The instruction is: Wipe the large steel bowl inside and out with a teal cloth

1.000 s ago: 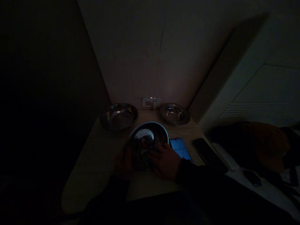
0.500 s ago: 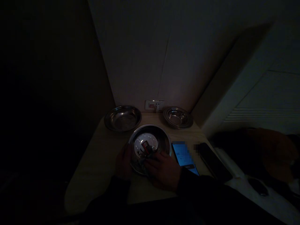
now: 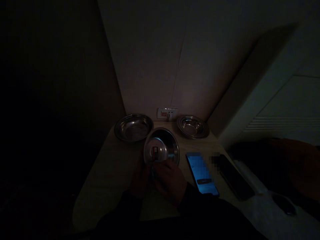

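Note:
A shiny steel bowl (image 3: 172, 145) is tilted up in front of me, its inside partly facing me. A small red-and-black label-like patch (image 3: 155, 153) shows on its bottom. My left hand (image 3: 138, 180) is closed around the bowl's near left rim, its fingertips mostly lost in the dark. At the near right rim, my right hand (image 3: 170, 180) has its fingers bent together over the edge. Between them shows a bit of pale, crumpled material that looks like a cloth (image 3: 153, 170); most of it is hidden.
Behind the bowl stand a wide steel dish (image 3: 133, 128) on the left and a stack of steel bowls (image 3: 192, 126) on the right. A lit phone (image 3: 202, 173) and a dark oblong case (image 3: 236, 178) lie to the right. A wall socket (image 3: 167, 113) sits above the table (image 3: 100, 186).
The bowl has tipped further and turned, so its label patch now stands upright. Both hands have drawn closer together at the near rim. The view has shifted slightly.

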`<state>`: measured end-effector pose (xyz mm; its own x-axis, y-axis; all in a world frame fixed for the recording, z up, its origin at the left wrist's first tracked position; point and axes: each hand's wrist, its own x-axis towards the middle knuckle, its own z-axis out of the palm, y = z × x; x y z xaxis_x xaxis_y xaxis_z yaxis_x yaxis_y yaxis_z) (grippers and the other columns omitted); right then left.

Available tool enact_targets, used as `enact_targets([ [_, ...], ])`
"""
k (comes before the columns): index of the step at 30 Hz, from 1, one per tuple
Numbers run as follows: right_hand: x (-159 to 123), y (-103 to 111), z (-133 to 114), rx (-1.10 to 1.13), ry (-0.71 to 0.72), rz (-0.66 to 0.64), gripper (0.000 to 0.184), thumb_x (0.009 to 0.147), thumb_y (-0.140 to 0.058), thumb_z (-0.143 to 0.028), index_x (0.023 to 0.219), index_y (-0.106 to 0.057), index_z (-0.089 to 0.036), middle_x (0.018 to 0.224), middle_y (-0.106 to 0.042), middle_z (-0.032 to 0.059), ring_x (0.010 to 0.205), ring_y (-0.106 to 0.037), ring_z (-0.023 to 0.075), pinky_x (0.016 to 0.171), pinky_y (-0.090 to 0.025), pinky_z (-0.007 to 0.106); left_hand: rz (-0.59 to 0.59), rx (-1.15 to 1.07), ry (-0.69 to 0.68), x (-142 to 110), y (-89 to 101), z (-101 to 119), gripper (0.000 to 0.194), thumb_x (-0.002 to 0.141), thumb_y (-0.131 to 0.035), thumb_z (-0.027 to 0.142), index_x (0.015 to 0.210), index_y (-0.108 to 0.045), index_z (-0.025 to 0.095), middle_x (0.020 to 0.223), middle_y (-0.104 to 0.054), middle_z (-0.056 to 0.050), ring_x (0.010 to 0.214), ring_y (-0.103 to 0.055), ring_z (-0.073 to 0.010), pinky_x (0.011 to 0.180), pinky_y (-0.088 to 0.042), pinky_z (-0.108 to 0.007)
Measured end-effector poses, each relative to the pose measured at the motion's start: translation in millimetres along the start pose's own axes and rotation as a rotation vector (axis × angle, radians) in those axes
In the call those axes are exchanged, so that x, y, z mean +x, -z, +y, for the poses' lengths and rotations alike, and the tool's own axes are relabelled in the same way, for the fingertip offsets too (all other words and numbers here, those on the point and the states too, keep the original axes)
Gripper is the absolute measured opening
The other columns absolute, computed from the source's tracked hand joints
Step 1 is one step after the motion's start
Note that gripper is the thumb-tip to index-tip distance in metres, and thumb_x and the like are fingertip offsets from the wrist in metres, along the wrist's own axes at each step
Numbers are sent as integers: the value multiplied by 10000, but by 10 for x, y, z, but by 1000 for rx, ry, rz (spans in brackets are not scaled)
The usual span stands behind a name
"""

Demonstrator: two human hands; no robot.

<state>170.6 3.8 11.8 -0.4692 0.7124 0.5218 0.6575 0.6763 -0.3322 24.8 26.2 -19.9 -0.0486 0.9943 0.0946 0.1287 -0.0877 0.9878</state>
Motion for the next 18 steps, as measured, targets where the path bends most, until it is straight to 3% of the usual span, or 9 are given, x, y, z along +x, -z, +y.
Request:
enact_targets([
  [5,-88,-50,51,-82,69,-136,429,913,-519,-335,1291,-497,-133,1238,-625,93,1024,-527,275,857,-448,441,128,-22,79,37,28,-24,529,850,-414,501,1223,-574,162,1249,-629,-104,1183,-559,-256,1010,-429,-383],
  [9,-142,229,325,-244,154,-337,385,922,-524,-365,1282,-519,-229,1261,-618,51,1071,-511,282,893,-380,500,171,-52,39,52,25,11,541,853,-385,512,1166,-606,129,1222,-641,-121,1168,-566,-263,1014,-421,-388],
  [13,-82,524,480,-337,121,-483,309,943,-484,-270,1245,-548,-264,1263,-615,41,1124,-489,275,954,-304,541,144,-58,-32,42,-3,30,512,867,-404,475,1236,-559,155,1283,-609,-97,1196,-547,-237,983,-445,-345],
  [15,-56,499,403,-285,89,-494,317,933,-484,-274,1240,-556,-239,1252,-620,58,1131,-478,285,950,-320,535,173,-26,-26,37,-6,-10,494,874,-378,477,1179,-598,157,1207,-656,-97,1120,-596,-239,948,-470,-356],
  [18,-4,247,148,-77,19,-411,376,918,-479,-295,1275,-529,-189,1279,-599,73,1137,-463,285,939,-378,479,169,24,-12,36,23,-104,460,842,-409,505,1015,-670,169,1033,-719,-90,984,-649,-254,904,-497,-387],
])
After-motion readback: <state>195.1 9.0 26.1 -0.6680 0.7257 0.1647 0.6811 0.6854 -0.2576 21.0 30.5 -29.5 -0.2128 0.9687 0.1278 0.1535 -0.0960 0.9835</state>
